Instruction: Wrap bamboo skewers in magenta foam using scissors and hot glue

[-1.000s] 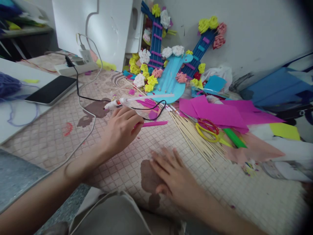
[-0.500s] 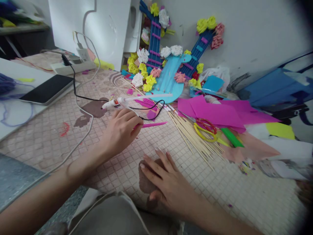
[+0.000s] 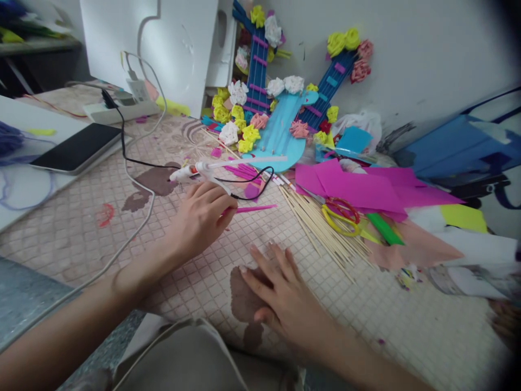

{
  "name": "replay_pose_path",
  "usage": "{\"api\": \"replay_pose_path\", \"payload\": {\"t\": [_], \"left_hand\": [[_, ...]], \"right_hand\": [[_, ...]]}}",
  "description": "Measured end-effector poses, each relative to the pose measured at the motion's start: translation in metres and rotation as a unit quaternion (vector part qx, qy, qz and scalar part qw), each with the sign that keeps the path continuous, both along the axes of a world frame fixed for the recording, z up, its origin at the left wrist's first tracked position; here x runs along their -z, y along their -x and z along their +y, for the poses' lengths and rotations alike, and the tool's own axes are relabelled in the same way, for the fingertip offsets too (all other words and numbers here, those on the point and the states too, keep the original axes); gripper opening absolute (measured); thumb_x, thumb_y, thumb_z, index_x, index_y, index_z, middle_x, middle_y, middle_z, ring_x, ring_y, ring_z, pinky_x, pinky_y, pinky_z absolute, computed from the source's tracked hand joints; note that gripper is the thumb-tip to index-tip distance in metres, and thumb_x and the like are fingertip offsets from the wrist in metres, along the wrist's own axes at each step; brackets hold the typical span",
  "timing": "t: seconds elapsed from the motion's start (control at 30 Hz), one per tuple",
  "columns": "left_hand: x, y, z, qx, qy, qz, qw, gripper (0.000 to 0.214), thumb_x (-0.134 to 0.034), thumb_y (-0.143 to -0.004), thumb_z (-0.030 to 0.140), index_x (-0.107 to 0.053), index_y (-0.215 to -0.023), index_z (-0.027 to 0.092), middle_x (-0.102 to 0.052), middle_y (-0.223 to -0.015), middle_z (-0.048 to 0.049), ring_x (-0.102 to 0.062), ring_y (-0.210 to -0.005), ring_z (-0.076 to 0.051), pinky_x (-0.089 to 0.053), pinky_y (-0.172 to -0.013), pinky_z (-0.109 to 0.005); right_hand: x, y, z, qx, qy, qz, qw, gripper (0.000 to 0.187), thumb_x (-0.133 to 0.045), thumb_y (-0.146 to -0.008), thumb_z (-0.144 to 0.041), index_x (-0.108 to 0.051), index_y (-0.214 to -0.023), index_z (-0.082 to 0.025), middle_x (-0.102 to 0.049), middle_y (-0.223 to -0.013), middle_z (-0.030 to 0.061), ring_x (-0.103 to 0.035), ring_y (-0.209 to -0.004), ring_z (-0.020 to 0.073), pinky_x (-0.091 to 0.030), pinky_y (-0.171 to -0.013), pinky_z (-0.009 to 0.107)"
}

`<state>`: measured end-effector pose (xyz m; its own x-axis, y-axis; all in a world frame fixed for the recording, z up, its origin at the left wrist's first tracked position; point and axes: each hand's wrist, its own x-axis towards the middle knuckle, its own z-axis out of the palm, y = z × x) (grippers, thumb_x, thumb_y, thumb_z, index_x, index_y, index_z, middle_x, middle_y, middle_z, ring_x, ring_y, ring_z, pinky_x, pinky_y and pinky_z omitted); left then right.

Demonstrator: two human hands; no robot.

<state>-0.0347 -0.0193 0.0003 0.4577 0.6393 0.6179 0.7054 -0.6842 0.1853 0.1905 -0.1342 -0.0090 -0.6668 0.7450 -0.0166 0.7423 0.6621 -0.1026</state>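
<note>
My left hand [image 3: 199, 220] is closed in a pinch on a thin pink strip [image 3: 254, 208] that sticks out to the right over the patterned mat [image 3: 407, 326]. Just beyond its knuckles lies a white glue gun [image 3: 195, 171] with a black cord. Flat on the mat, nearer to me, rests my right hand [image 3: 280, 290] with fingers stretched out and holding nothing. More pink strips [image 3: 242, 172] lie behind the glue gun.
A bundle of wooden skewers [image 3: 321, 231], red-and-yellow scissors [image 3: 340, 214], a green marker [image 3: 382, 229] and pink paper sheets [image 3: 358, 187] lie right. Blue foam guitars with paper flowers [image 3: 279, 117] lean on the wall. A phone [image 3: 77, 146] and power strip [image 3: 122, 106] sit left.
My right hand has slid a little across the mat and back, still flat. My left hand keeps its pinch on the pink strip, nearly unmoved.
</note>
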Motion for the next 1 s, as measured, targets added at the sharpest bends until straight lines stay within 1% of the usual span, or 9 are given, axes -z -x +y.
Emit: {"api": "replay_pose_path", "payload": {"t": [0.27, 0.4, 0.57, 0.63, 0.7, 0.73, 0.87, 0.93, 1.0], "left_hand": [[0.002, -0.001, 0.000, 0.006, -0.004, 0.000, 1.000, 0.013, -0.052, -0.089, 0.019, -0.061, -0.080, 0.018, -0.066, -0.080, -0.0048, -0.058, -0.082, -0.020, -0.045, -0.078, -0.037], [0.001, -0.002, -0.001, 0.011, -0.004, 0.003, 1.000, 0.012, -0.052, -0.089, 0.019, -0.061, -0.080, 0.018, -0.066, -0.080, -0.0050, -0.058, -0.083, -0.021, -0.045, -0.078, -0.037], [0.001, -0.001, 0.000, 0.009, -0.003, 0.003, 1.000, 0.013, -0.052, -0.088, 0.018, -0.061, -0.080, 0.018, -0.066, -0.080, -0.0053, -0.058, -0.082, -0.021, -0.045, -0.077, -0.037], [0.002, -0.001, 0.001, 0.012, 0.000, 0.005, 1.000, 0.012, -0.052, -0.088, 0.019, -0.061, -0.080, 0.018, -0.066, -0.081, -0.0054, -0.058, -0.083, -0.021, -0.045, -0.077, -0.037], [0.002, -0.001, 0.001, 0.014, 0.000, 0.001, 1.000, 0.012, -0.052, -0.088, 0.019, -0.061, -0.080, 0.018, -0.066, -0.081, -0.0053, -0.057, -0.083, -0.021, -0.045, -0.077, -0.037], [0.002, -0.001, 0.001, 0.014, -0.002, -0.003, 1.000, 0.012, -0.052, -0.088, 0.019, -0.061, -0.080, 0.018, -0.066, -0.081, -0.0052, -0.057, -0.083, -0.021, -0.045, -0.077, -0.037], [0.003, 0.000, 0.001, 0.010, -0.006, -0.007, 1.000, 0.012, -0.052, -0.088, 0.018, -0.061, -0.080, 0.018, -0.065, -0.080, -0.0047, -0.057, -0.082, -0.020, -0.045, -0.077, -0.036], [0.003, 0.001, 0.001, 0.010, -0.003, -0.002, 1.000, 0.012, -0.052, -0.088, 0.018, -0.061, -0.079, 0.018, -0.065, -0.080, -0.0049, -0.057, -0.082, -0.020, -0.045, -0.077, -0.036], [0.003, 0.001, 0.002, 0.010, 0.001, 0.000, 1.000, 0.012, -0.052, -0.089, 0.018, -0.061, -0.079, 0.017, -0.065, -0.080, -0.0051, -0.057, -0.083, -0.020, -0.044, -0.078, -0.036]], "right_hand": [[-0.004, -0.007, -0.008, -0.024, 0.001, 0.001, 1.000, 0.055, -0.050, -0.091, -0.045, -0.039, -0.142, -0.028, -0.012, -0.159, 0.0040, -0.004, -0.142, 0.0405, -0.027, -0.106, 0.068], [0.002, -0.002, 0.001, 0.012, -0.033, -0.007, 0.999, 0.057, -0.052, -0.090, -0.046, -0.040, -0.142, -0.025, -0.014, -0.158, 0.0055, -0.009, -0.141, 0.0412, -0.026, -0.106, 0.066], [0.006, -0.013, 0.000, 0.097, -0.091, -0.023, 0.991, 0.055, -0.048, -0.091, -0.045, -0.045, -0.139, -0.017, -0.018, -0.157, 0.0129, -0.007, -0.141, 0.0425, -0.022, -0.105, 0.069], [0.005, -0.018, -0.007, 0.065, -0.070, -0.025, 0.995, 0.061, -0.049, -0.090, -0.049, -0.040, -0.142, -0.017, -0.017, -0.157, 0.0123, -0.006, -0.142, 0.0419, -0.023, -0.105, 0.069], [0.004, -0.022, -0.013, 0.012, -0.038, -0.023, 0.999, 0.064, -0.049, -0.089, -0.051, -0.036, -0.144, -0.021, -0.016, -0.158, 0.0084, -0.006, -0.142, 0.0400, -0.025, -0.105, 0.068], [0.003, -0.024, -0.014, 0.009, -0.034, -0.022, 0.999, 0.062, -0.048, -0.090, -0.050, -0.035, -0.145, -0.023, -0.016, -0.158, 0.0073, -0.007, -0.142, 0.0395, -0.025, -0.105, 0.068], [0.004, -0.026, -0.014, 0.101, -0.078, -0.017, 0.992, 0.058, -0.045, -0.093, -0.045, -0.040, -0.142, -0.016, -0.016, -0.157, 0.0145, -0.002, -0.142, 0.0426, -0.020, -0.104, 0.071], [0.005, -0.023, -0.014, 0.052, -0.052, -0.019, 0.997, 0.065, -0.042, -0.092, -0.052, -0.034, -0.145, -0.015, -0.016, -0.157, 0.0133, -0.002, -0.142, 0.0422, -0.022, -0.104, 0.071], [0.005, -0.019, -0.014, -0.025, -0.010, -0.025, 0.999, 0.067, -0.039, -0.092, -0.056, -0.027, -0.148, -0.021, -0.017, -0.158, 0.0060, -0.006, -0.143, 0.0390, -0.022, -0.106, 0.069]]}}
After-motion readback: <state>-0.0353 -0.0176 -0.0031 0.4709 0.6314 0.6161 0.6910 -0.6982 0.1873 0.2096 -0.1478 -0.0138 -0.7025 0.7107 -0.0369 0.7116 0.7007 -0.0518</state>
